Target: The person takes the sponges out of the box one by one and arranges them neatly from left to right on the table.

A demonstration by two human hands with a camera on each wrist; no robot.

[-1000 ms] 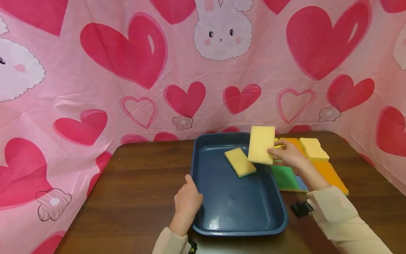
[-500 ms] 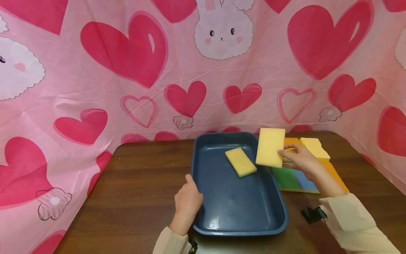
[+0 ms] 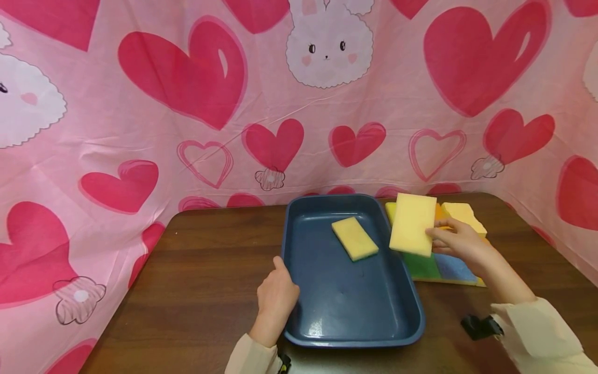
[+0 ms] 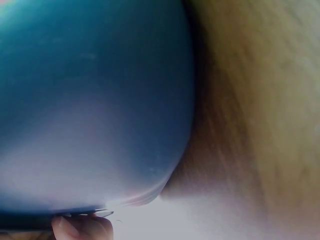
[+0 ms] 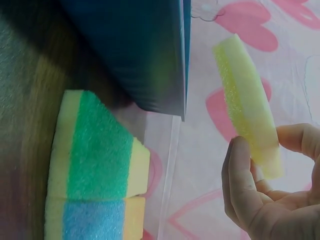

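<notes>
In the head view my right hand [image 3: 460,244] pinches a flat yellow sponge [image 3: 413,224] near its right edge. The sponge is raised above the right rim of a deep blue tray [image 3: 345,317]. Seen from the right wrist, this sponge [image 5: 247,100] stands edge-on between thumb and fingers [image 5: 242,175]. Another yellow sponge [image 3: 354,239] lies slantwise inside the tray. My left hand [image 3: 277,293] grips the tray's left rim; most of its fingers are hidden below the rim. From the left wrist, only fingertips [image 4: 82,227] show at the edge of the tray [image 4: 100,100].
Right of the tray, several sponges lie together, among them a green one [image 3: 420,265], a blue one [image 3: 455,267] and a pale yellow piece [image 3: 462,215] on top. A brown wooden table [image 3: 201,270] carries everything. Behind it hangs a pink heart-print cloth [image 3: 289,104].
My right hand has moved to the right and slightly toward me with the yellow sponge, from above the tray to its right rim. The left hand and the tray have kept still.
</notes>
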